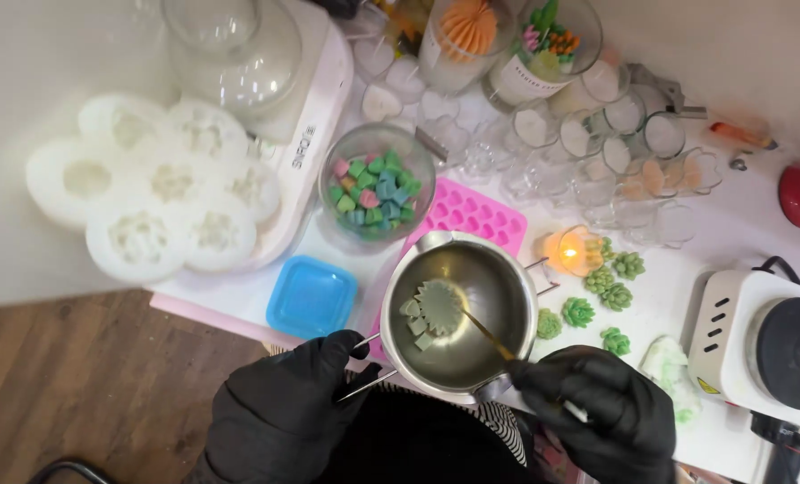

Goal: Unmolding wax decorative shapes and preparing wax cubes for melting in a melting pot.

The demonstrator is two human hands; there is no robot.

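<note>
A small steel melting pot [498,278] sits at the table's front edge, with pale green wax pieces [434,310] in it, one shaped like a flat succulent. My left hand [283,408], in a black glove, grips the pot's wire handle [361,366] at the left. My right hand [597,408], also gloved in black, holds a thin stick [488,336] whose tip reaches down to the wax in the pot.
A glass bowl of coloured wax cubes [373,190], a pink heart mould [472,211], a blue square mould [311,297], white flower moulds [163,193], green wax succulents [602,300], a lit candle [568,253], several glass jars [615,148] and a white hot plate [767,345] surround the pot.
</note>
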